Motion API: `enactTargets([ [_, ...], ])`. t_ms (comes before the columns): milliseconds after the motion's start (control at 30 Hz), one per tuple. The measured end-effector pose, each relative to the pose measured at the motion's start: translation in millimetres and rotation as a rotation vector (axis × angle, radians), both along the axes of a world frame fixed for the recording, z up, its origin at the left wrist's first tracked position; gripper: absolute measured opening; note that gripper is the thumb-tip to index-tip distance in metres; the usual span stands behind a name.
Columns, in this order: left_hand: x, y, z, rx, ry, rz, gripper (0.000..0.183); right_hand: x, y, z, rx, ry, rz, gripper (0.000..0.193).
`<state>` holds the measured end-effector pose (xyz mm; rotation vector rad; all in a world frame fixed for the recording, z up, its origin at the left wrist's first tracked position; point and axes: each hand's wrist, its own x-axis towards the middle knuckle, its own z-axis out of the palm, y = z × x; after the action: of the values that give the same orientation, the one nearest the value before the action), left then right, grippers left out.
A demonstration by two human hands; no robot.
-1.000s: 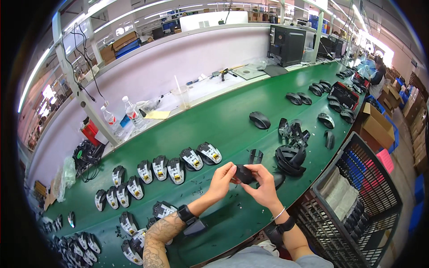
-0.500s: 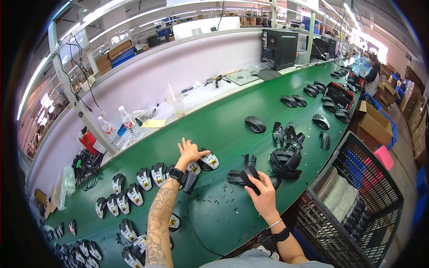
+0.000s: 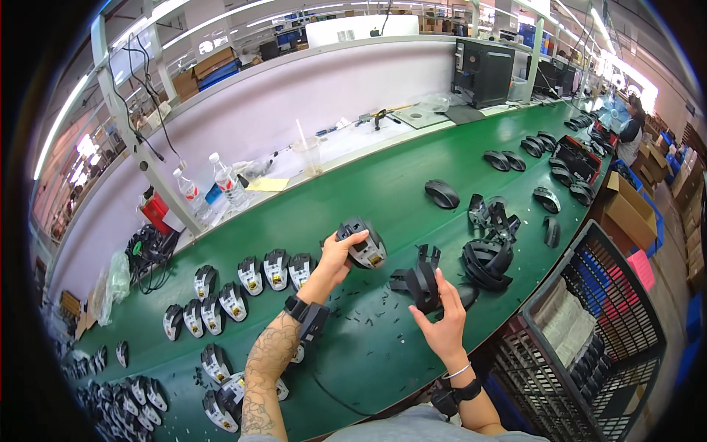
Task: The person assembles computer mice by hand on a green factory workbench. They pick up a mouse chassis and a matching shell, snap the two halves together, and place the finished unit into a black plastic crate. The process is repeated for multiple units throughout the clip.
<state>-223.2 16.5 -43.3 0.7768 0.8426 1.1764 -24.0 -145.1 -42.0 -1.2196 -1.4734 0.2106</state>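
My left hand [image 3: 340, 254] grips a computer mouse [image 3: 366, 249] with a black top and a pale part with a yellow label, held above the green bench. Its fingers close on the mouse's side. My right hand [image 3: 444, 320] has its fingers spread and holds nothing. Just beyond its fingertips lie curved black plastic mouse shells [image 3: 422, 283], and a dark rounded piece [image 3: 465, 296] is partly hidden behind the hand. Several half-built mice [image 3: 275, 269] stand in rows to the left of my left hand.
A pile of black shells [image 3: 487, 264] and a black mouse [image 3: 442, 194] lie farther right. Small black scraps [image 3: 375, 320] litter the green bench [image 3: 346, 195]. A black plastic crate [image 3: 526, 317] stands at the right edge. Bottles [image 3: 227, 180] stand at the back left; a person [image 3: 631, 129] is far right.
My left hand has picked the mouse up off the bench and brought it right. My right hand has let go of the black shell, which now rests on the bench, and its fingers have opened.
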Motion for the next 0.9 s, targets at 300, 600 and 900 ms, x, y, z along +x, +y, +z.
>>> enactTargets([
  [300, 13, -65, 36, -0.203, -0.053, -0.161, 0.026, -15, -10, 14, -0.008, 0.238, 0.059, 0.057],
  [600, 16, -102, 49, -0.153, -0.134, -0.238, 0.043, -33, -5, 24, 0.063, 0.05, 0.076, 0.057],
  [900, 17, -112, 37, -0.01, -0.073, -0.273, 0.039, -35, 0, 22, 0.037, 0.017, 0.079, 0.059],
])
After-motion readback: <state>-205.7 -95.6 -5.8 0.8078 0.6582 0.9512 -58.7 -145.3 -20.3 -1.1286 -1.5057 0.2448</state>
